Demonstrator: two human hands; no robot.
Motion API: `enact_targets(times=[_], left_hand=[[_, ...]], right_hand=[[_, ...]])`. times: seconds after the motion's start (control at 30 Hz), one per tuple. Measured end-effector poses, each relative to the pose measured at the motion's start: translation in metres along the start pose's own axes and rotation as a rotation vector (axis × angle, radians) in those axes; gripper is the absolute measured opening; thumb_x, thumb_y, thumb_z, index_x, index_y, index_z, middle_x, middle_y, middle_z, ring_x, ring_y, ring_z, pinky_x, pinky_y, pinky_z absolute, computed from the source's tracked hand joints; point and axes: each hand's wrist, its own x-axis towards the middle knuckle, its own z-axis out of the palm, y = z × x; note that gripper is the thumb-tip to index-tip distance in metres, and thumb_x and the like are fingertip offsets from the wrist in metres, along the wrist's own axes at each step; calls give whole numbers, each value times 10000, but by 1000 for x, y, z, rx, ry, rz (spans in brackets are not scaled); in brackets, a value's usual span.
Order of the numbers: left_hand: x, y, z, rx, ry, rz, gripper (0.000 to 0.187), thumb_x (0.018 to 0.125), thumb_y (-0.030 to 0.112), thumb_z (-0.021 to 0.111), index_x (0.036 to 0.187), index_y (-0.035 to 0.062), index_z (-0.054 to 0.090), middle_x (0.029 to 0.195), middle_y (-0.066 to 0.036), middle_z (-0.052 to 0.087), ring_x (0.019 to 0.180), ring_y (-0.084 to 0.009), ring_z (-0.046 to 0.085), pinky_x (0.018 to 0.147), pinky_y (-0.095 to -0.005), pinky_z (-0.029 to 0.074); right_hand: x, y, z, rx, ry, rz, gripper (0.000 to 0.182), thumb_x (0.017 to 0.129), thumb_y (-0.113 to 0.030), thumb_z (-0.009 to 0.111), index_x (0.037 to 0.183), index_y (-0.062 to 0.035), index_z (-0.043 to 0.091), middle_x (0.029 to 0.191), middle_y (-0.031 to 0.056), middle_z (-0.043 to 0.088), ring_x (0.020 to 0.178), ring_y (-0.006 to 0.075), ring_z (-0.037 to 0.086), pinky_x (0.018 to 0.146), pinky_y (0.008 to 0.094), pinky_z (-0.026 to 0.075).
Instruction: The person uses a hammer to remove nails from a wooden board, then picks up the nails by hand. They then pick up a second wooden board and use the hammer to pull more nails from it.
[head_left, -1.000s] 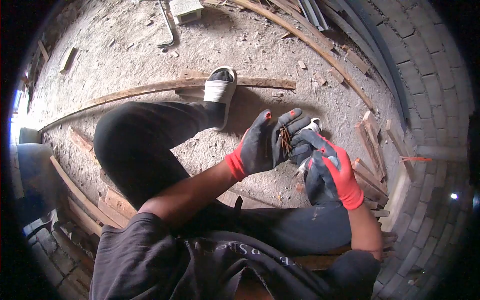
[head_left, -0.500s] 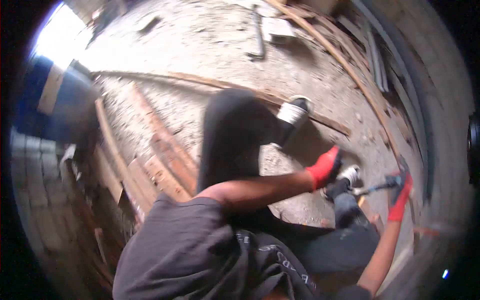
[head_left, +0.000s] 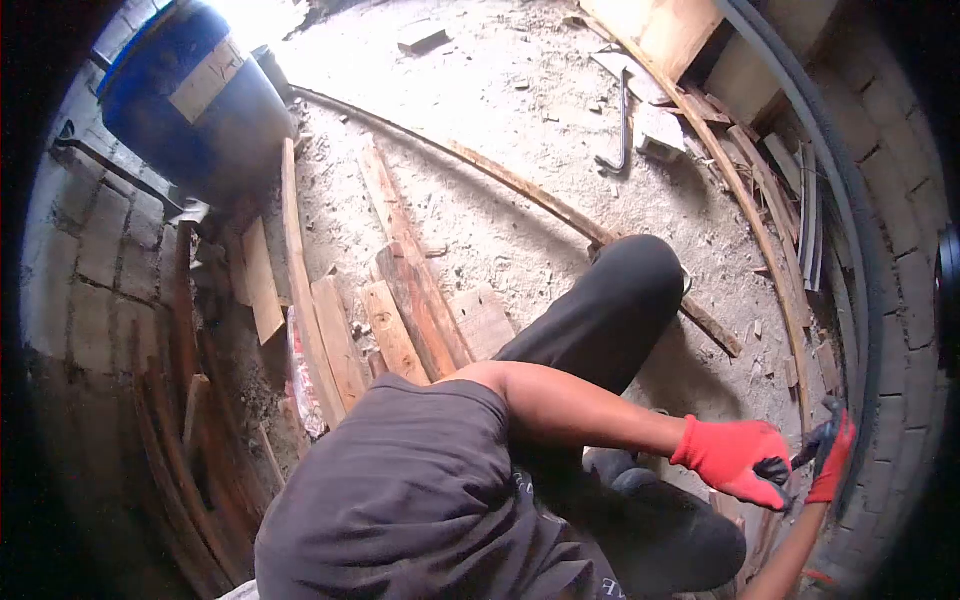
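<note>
My left hand (head_left: 735,458), in a red glove with dark fingertips, is closed in a fist at the lower right. What it holds is hidden by the fingers. Close beside it, my right hand (head_left: 832,455), also in a red and dark glove, has its fingers wrapped round a dark-handled tool (head_left: 803,455). Only a short length of that tool shows between the hands, so its kind cannot be made out. Both hands are beyond my bent knees, near pieces of wood (head_left: 728,505) on the floor.
Wooden planks (head_left: 410,290) lie at my left. A long thin strip of wood (head_left: 520,185) crosses the dusty floor. A pry bar (head_left: 624,125) lies farther off by a pale block (head_left: 660,133). A blue barrel (head_left: 200,100) stands upper left. Along the right runs a block wall (head_left: 900,330).
My left hand has moved right and down to the right hand, its fingers now curled. The right hand has shifted slightly lower right with the tool. The view has turned, and the blur has cleared.
</note>
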Motion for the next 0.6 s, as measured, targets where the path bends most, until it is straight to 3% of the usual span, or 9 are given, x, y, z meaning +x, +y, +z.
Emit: enact_targets(times=[0.07, 0.13, 0.17, 0.27, 0.3, 0.4, 0.43, 0.53, 0.6], left_hand=[[-8, -15, 4, 42, -6, -7, 439, 774, 434, 755, 936, 40, 645, 848, -171, 650, 783, -356, 618, 689, -426, 473], [-25, -11, -3, 220, 120, 175, 460, 764, 445, 760, 970, 51, 640, 875, -152, 660, 792, -342, 624, 700, -415, 475], [-29, -4, -15, 229, -27, 63, 454, 756, 435, 770, 953, 47, 641, 878, -140, 666, 800, -338, 629, 705, -414, 479], [-38, 27, -22, 144, -34, -96, 480, 748, 449, 775, 971, 45, 643, 894, -137, 671, 812, -337, 635, 715, -412, 484], [-27, 60, -30, 49, -201, -171, 507, 732, 458, 785, 994, 45, 651, 917, -152, 671, 843, -336, 639, 731, -412, 488], [-7, 76, -13, 117, 73, 296, 523, 694, 555, 745, 840, 55, 702, 695, -120, 667, 659, -341, 649, 600, -420, 509], [2, 82, -15, 122, 78, 283, 523, 694, 555, 745, 840, 55, 702, 695, -120, 667, 659, -341, 649, 600, -420, 509], [31, 87, -32, 539, -89, 432, 517, 680, 603, 699, 754, 92, 681, 668, -132, 638, 680, -348, 635, 576, -421, 478], [52, 79, -47, 900, -339, 511, 530, 659, 670, 642, 711, 145, 701, 658, -116, 652, 662, -335, 657, 529, -448, 474]], right_hand=[[-5, 10, 15, -28, -93, 180, 375, 985, -378, 466, 1065, -50, 629, 524, 2, 463, 421, 128, 475, 431, 316, 416], [0, 42, 4, -15, -184, 134, 388, 983, -388, 451, 1053, -52, 632, 493, 14, 443, 397, 144, 457, 409, 323, 402], [0, 57, -2, -37, -211, 175, 386, 982, -384, 441, 1058, -56, 631, 492, 23, 446, 399, 152, 462, 417, 324, 413], [-11, 112, -9, -17, -265, 222, 365, 976, -342, 422, 1067, -54, 627, 486, 30, 450, 394, 162, 460, 441, 324, 427], [-16, 120, -10, -32, -315, 327, 397, 952, -371, 473, 1070, -24, 627, 540, 47, 509, 445, 167, 518, 476, 310, 456], [-28, 131, 8, -99, -424, 461, 437, 920, -394, 532, 1071, 5, 628, 614, 66, 573, 520, 174, 581, 528, 301, 486], [-31, 135, 14, -119, -458, 470, 434, 916, -391, 536, 1070, 5, 628, 624, 67, 576, 531, 175, 583, 537, 304, 486], [-36, 145, 42, -180, -540, 491, 426, 906, -382, 549, 1067, 4, 629, 655, 70, 584, 566, 179, 589, 562, 310, 488], [-34, 149, 60, -220, -594, 496, 421, 898, -376, 558, 1065, 3, 630, 676, 72, 590, 589, 181, 593, 580, 315, 489]])
